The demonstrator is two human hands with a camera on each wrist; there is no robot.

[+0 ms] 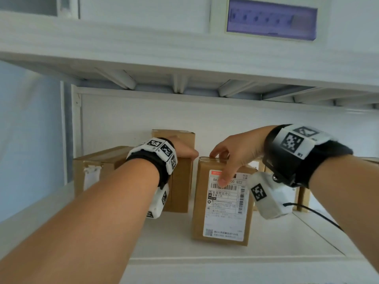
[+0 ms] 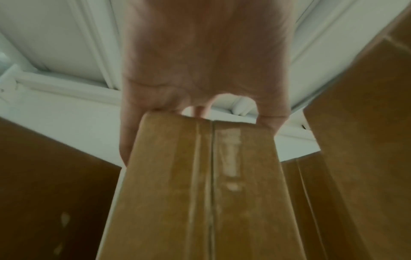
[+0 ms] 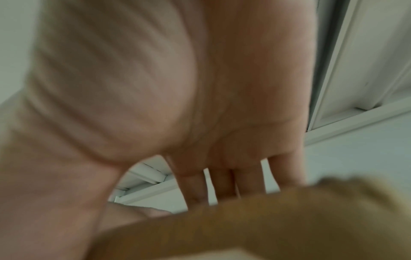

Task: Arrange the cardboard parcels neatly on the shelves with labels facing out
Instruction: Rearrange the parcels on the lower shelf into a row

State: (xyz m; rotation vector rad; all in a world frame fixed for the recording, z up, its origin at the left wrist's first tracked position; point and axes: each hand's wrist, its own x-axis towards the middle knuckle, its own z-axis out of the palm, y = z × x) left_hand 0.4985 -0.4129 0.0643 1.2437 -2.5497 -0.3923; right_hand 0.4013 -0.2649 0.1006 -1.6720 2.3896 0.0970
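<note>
A brown parcel (image 1: 200,201) with a white shipping label (image 1: 225,203) facing me stands upright on the white shelf (image 1: 174,238). My right hand (image 1: 231,154) grips its top edge, thumb pressed on the label and fingers over the top. In the right wrist view the parcel (image 3: 244,219) is a blur under my fingers (image 3: 224,181). To its left stands a plain taped parcel (image 1: 180,187). My left hand (image 1: 182,150) holds its top, fingers curled over the far edge. The left wrist view shows that parcel (image 2: 200,193) with its tape seam towards me.
A low parcel (image 1: 98,160) lies at the far left by the shelf post, and a taller one (image 1: 174,134) stands behind my left hand. More parcels (image 1: 303,199) stand behind my right wrist. The upper shelf (image 1: 184,58) hangs close overhead. A wall panel (image 1: 270,19) sits above.
</note>
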